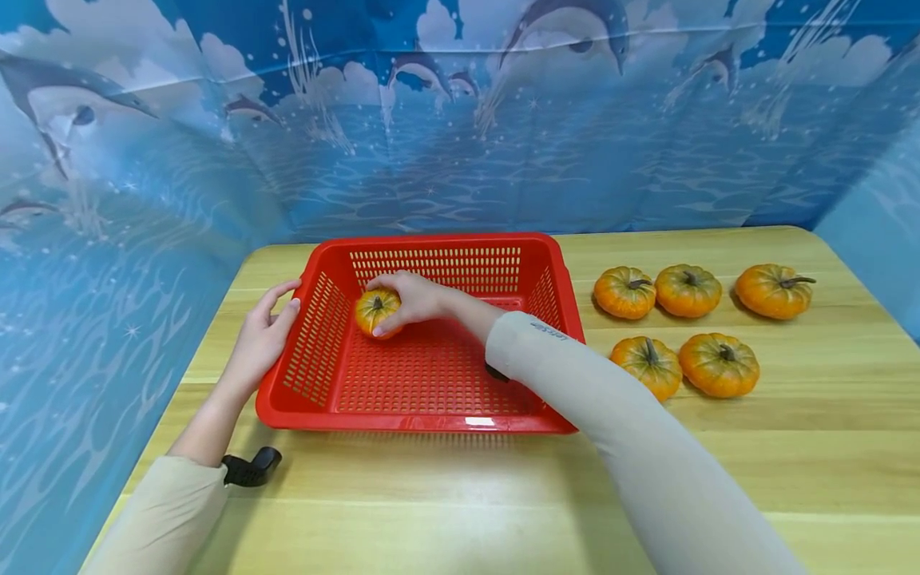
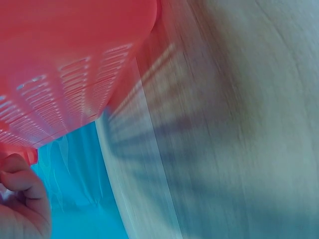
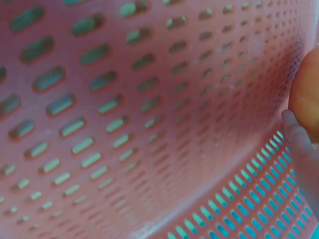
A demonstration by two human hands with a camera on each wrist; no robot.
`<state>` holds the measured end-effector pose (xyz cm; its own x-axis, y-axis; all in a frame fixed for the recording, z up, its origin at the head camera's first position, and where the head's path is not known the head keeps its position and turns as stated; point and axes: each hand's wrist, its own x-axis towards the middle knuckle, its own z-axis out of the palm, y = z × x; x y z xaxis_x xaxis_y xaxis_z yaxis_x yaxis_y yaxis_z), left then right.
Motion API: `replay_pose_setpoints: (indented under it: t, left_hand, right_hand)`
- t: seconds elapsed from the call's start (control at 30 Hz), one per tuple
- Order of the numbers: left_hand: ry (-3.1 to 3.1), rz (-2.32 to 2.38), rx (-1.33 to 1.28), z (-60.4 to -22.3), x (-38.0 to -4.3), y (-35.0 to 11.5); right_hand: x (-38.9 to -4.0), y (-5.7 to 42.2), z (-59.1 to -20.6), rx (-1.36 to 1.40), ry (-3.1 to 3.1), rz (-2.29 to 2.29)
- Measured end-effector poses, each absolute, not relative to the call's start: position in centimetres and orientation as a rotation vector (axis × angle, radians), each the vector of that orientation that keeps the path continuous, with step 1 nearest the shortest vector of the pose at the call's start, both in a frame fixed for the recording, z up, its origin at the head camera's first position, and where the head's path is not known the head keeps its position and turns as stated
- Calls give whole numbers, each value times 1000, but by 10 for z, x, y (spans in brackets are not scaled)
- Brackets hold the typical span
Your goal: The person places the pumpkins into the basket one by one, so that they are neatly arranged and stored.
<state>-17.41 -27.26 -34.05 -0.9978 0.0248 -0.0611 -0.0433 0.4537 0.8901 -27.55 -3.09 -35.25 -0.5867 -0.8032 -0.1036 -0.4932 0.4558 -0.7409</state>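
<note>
A small orange pumpkin point(image 1: 375, 310) is inside the red plastic basket point(image 1: 431, 423), toward its left end. My right hand point(image 1: 411, 300) grips it from the right side, thumb at the front and fingers behind. In the right wrist view, part of the pumpkin point(image 3: 306, 94) and a finger point(image 3: 298, 142) show at the right edge, above the perforated floor. My left hand point(image 1: 264, 335) holds the basket's left rim, with thumb and fingers at the edge. From the left wrist, curled fingers point(image 2: 25, 184) show beside the basket's outer wall point(image 2: 75, 69).
Right of the basket, several pumpkins lie on the wooden table point(image 1: 446, 511): a back row with a stemmed pumpkin point(image 1: 773, 291) at far right, and a front pair including a pumpkin point(image 1: 719, 365). A blue dolphin-print curtain point(image 1: 460, 160) hangs behind and along the sides.
</note>
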Motion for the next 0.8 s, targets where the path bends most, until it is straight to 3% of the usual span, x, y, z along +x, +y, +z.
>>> replay_pose_setpoints:
  t: [0.8]
  left_hand:
    - [2640,1616,-14,-340,-173,-271]
  right_hand:
    - [-280,-29,-354,-1050,2243,-946]
